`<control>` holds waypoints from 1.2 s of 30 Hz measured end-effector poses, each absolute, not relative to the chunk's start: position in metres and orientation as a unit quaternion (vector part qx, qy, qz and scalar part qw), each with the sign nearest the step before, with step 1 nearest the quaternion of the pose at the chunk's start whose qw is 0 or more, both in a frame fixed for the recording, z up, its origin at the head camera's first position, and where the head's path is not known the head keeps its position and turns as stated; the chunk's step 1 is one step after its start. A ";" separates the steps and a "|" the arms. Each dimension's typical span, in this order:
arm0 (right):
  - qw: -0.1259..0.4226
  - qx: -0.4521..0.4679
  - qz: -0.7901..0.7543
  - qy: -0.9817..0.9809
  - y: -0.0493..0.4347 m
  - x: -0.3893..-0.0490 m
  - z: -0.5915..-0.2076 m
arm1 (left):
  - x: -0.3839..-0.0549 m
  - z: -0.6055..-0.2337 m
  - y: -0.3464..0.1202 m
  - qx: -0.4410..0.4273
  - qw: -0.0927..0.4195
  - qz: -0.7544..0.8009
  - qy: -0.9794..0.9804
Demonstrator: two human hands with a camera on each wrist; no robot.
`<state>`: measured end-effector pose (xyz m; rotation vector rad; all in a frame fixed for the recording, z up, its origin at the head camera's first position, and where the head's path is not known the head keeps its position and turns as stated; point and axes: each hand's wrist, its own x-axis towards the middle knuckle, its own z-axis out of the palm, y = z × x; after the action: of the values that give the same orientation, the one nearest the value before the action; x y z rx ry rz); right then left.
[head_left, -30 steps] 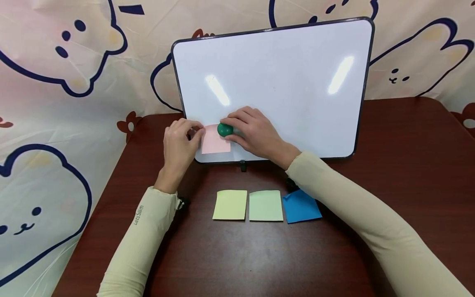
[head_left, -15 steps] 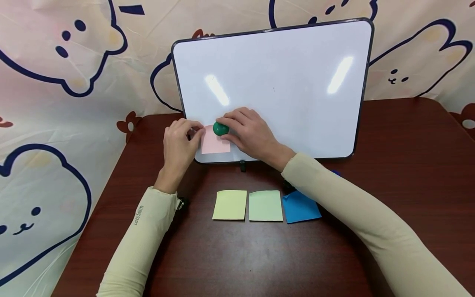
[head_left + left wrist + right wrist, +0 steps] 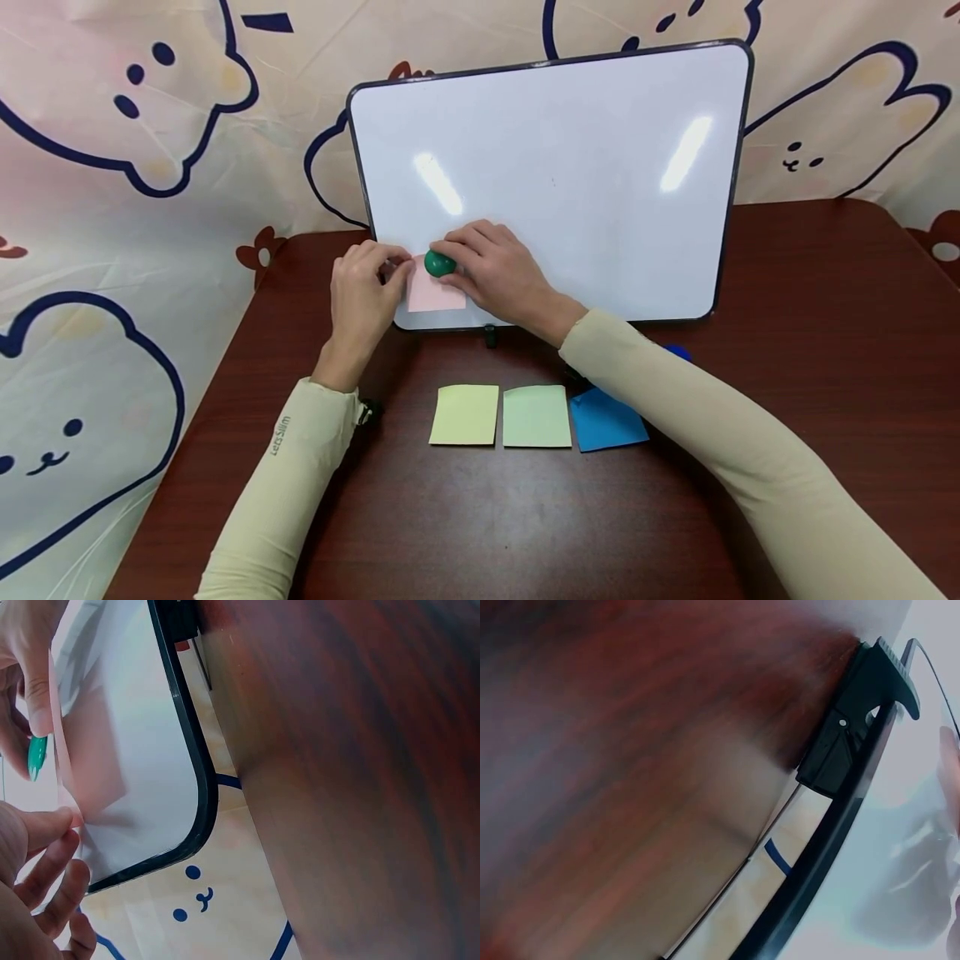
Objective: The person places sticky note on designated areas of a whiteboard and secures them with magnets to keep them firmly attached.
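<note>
A pink sticky note [image 3: 437, 297] is held up at the lower left of the whiteboard [image 3: 585, 183]. My left hand [image 3: 362, 292] pinches its upper left corner between thumb and forefinger. In the left wrist view the pink note [image 3: 63, 742] shows nearly edge-on, standing off the board, with a pinkish shadow behind it. Between the thumb and fingers of my right hand [image 3: 498, 271] is a round green magnet [image 3: 439, 263], which overlaps the note's upper part in the head view. The same green magnet [image 3: 36, 756] appears edge-on beside the note in the left wrist view.
Yellow [image 3: 464, 414], pale green [image 3: 536, 416] and blue [image 3: 607, 421] sticky notes lie in a row on the dark wooden table [image 3: 502, 525]. A blue round thing [image 3: 677, 352] peeks out behind the right sleeve. A black clip foot [image 3: 847, 724] supports the whiteboard's lower edge.
My right hand has slid left with the green magnet, along the pink note's top. The left hand keeps its place. The blue round thing has come into view behind the right sleeve.
</note>
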<state>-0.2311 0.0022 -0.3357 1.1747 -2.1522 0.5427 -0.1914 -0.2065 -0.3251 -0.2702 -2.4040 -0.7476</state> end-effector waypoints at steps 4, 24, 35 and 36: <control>0.305 0.443 0.205 -0.818 0.001 -0.232 -0.336 | -0.192 -0.325 -0.206 -0.102 0.302 -0.279 -0.906; 0.304 0.440 0.191 -0.823 -0.006 -0.236 -0.336 | -0.193 -0.326 -0.206 -0.107 0.314 -0.278 -0.902; 0.300 0.436 0.171 -0.831 -0.007 -0.237 -0.336 | -0.192 -0.326 -0.205 -0.104 0.309 -0.275 -0.904; 0.301 0.435 0.169 -0.832 -0.007 -0.237 -0.336 | -0.192 -0.326 -0.205 -0.104 0.309 -0.275 -0.905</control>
<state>-0.2370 -0.0066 -0.3362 1.1547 -2.2072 0.4489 -0.1919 -0.2048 -0.3256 -0.2747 -2.3901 -0.7256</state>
